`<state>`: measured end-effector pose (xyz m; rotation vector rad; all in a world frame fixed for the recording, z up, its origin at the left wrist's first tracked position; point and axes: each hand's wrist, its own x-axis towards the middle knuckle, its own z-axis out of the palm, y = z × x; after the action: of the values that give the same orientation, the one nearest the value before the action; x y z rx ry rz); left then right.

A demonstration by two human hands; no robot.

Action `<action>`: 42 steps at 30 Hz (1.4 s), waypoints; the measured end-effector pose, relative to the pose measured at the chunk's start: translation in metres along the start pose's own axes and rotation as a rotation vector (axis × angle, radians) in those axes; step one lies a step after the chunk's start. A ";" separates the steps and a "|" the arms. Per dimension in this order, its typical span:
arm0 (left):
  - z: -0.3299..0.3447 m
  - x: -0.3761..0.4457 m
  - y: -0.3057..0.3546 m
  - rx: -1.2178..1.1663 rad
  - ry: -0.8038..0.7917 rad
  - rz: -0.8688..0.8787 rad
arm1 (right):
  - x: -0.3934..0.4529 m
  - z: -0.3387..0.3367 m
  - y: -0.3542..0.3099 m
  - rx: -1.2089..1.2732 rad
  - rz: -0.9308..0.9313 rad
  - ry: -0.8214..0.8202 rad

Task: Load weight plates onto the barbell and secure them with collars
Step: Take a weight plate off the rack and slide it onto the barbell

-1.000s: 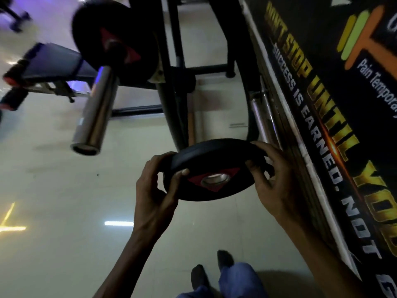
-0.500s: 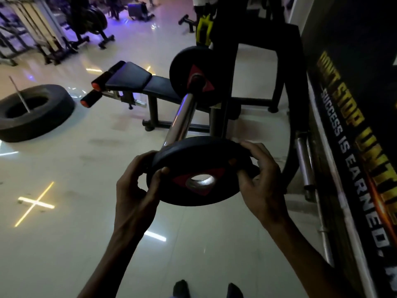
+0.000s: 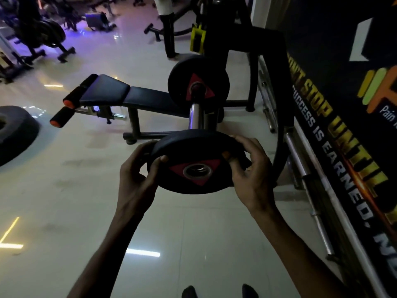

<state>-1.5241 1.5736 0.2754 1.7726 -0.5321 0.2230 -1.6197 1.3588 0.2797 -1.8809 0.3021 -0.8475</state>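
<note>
I hold a black weight plate [image 3: 182,151] with a red triangle around its steel-lined hole, tilted nearly flat. My left hand [image 3: 137,179] grips its left rim and my right hand [image 3: 251,179] grips its right rim. The plate's far edge covers the near end of the chrome barbell sleeve [image 3: 195,116]. Farther up that sleeve sits another black plate with a red triangle [image 3: 198,82], seated against the rack. No collar is visible.
A black padded bench [image 3: 120,94] with orange-capped rollers stands left of the sleeve. The black rack frame [image 3: 253,67] rises behind. Spare chrome bars [image 3: 300,164] lean along the banner wall on the right. A large tyre [image 3: 15,130] lies far left on the tiled floor.
The view lifted from the floor toward the rack. The plate in both hands came up in line with the sleeve end and now hides its tip.
</note>
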 end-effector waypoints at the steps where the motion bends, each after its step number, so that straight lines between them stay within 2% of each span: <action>1: -0.001 0.002 -0.005 -0.012 -0.016 -0.009 | -0.002 0.002 -0.001 0.000 0.019 0.009; 11: -0.004 0.041 -0.034 -0.038 -0.085 -0.004 | 0.016 0.026 0.001 -0.064 0.045 0.064; 15: 0.005 0.054 -0.041 -0.004 -0.082 0.062 | 0.030 0.037 0.002 -0.113 -0.061 0.117; 19: 0.026 0.050 -0.040 0.094 -0.125 0.228 | 0.033 0.051 0.011 -0.196 -0.251 0.041; 23: 0.040 0.065 -0.053 0.277 -0.105 0.457 | 0.042 0.054 0.032 -0.408 -0.407 -0.009; 29: 0.063 0.113 -0.079 0.373 -0.033 0.549 | 0.084 0.068 0.066 -0.494 -0.439 0.019; 33: 0.082 0.168 -0.097 0.384 -0.054 0.527 | 0.139 0.085 0.084 -0.511 -0.424 -0.003; 42: 0.108 0.270 -0.120 0.383 -0.170 0.304 | 0.259 0.121 0.107 -0.587 -0.420 -0.006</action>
<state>-1.2455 1.4288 0.2556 2.0881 -0.9325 0.4096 -1.3335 1.2517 0.2654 -2.5497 0.1590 -1.1153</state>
